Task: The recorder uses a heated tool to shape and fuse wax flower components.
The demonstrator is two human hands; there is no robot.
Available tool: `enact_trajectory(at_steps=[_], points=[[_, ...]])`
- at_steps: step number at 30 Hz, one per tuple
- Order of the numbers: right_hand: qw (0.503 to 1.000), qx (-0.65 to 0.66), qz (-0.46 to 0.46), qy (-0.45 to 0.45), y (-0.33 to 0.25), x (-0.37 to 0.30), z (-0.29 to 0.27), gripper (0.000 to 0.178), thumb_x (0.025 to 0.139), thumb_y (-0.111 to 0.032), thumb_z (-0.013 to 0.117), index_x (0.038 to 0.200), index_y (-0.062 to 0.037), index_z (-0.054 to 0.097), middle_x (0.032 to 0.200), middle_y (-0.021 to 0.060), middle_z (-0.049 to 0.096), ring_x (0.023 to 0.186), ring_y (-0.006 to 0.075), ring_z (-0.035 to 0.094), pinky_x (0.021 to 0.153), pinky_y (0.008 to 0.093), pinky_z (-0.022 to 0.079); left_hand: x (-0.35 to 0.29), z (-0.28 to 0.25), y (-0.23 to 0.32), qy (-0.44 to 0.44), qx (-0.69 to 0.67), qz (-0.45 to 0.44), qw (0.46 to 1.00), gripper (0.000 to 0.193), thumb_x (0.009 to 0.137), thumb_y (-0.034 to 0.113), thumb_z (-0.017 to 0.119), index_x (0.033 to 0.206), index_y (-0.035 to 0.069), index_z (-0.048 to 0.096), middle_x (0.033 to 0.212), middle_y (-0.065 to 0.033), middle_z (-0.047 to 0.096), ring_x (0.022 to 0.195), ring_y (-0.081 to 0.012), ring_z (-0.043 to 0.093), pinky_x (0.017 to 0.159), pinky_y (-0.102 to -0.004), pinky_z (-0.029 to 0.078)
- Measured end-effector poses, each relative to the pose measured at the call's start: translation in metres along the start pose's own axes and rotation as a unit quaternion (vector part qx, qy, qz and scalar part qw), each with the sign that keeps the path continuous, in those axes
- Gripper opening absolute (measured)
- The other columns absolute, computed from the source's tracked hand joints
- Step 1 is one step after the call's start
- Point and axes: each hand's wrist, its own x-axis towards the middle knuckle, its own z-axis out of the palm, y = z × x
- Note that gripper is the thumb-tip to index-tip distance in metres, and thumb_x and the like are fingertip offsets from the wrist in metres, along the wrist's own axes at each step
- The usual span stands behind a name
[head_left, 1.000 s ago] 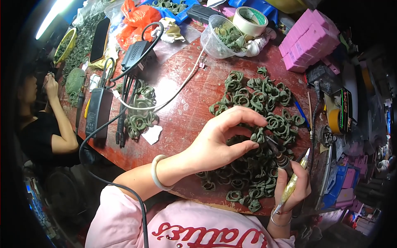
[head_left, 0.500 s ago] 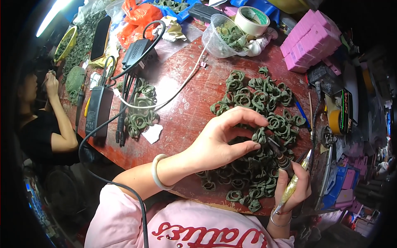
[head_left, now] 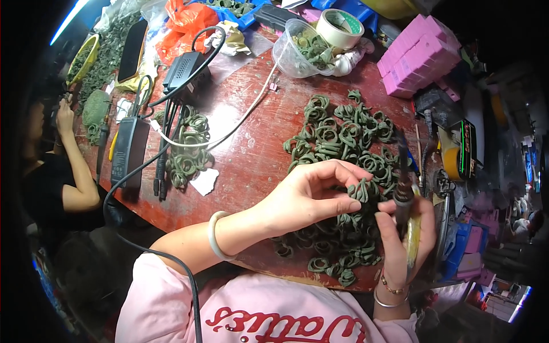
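My left hand (head_left: 309, 191) pinches a small dark green wax ring (head_left: 359, 192) between thumb and fingertips, over a heap of similar green rings (head_left: 334, 134). Close by on the right, my right hand (head_left: 409, 237) grips a dark pen-shaped tool like a soldering iron (head_left: 404, 197). Its thin tip points up and away, blurred by motion and apart from the ring. In the same hand sits a second tool with a yellowish, wrapped handle (head_left: 413, 237), its end blurred.
Black power adapters (head_left: 130, 151) and cables lie left, beside a smaller ring cluster (head_left: 189, 151). At the back stands a clear plastic tub (head_left: 291, 54) with a tape roll (head_left: 339, 28). Pink blocks (head_left: 420, 57) and a lit display (head_left: 467, 150) are right. Another person (head_left: 63, 171) sits left.
My right hand has turned, swinging the dark tool's tip from beside the ring to pointing upward. The left hand still holds the ring, now turned slightly. The whole view has shifted a little.
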Motion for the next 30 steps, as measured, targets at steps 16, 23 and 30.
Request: enact_trajectory(at_steps=[16, 23, 30], points=[[0.991, 0.104, 0.084, -0.022, -0.012, 0.015, 0.017, 0.026, 0.084, 0.0, 0.068, 0.106, -0.0012, 0.055, 0.086, -0.0005, 0.06, 0.075, 0.0052, 0.053, 0.067, 0.0192, 0.043, -0.004, -0.004, 0.002, -0.029, -0.047, -0.134, 0.989, 0.02, 0.087, 0.0, 0.067, 0.104, 0.002, 0.058, 0.103, -0.0024, 0.062, 0.095, -0.0109, 0.06, 0.087, -0.0289, 0.053], [0.994, 0.095, 0.057, -0.016, -0.011, 0.014, 0.018, 0.027, 0.084, 0.0, 0.068, 0.107, -0.0012, 0.055, 0.087, 0.0002, 0.06, 0.077, 0.0062, 0.054, 0.069, 0.0199, 0.044, -0.003, -0.001, 0.001, -0.019, -0.034, -0.107, 0.993, 0.016, 0.087, 0.002, 0.067, 0.101, 0.001, 0.059, 0.101, -0.0036, 0.062, 0.091, -0.0102, 0.061, 0.08, -0.0267, 0.054], [0.997, 0.075, 0.004, -0.006, -0.013, 0.018, -0.008, 0.037, 0.09, -0.008, 0.061, 0.124, 0.0029, 0.05, 0.085, 0.0053, 0.064, 0.061, 0.0038, 0.045, 0.055, 0.0175, 0.033, -0.003, -0.002, -0.002, -0.013, 0.019, -0.052, 0.998, 0.015, 0.088, -0.002, 0.063, 0.102, 0.002, 0.059, 0.119, -0.0089, 0.056, 0.1, -0.0129, 0.058, 0.08, -0.028, 0.055]])
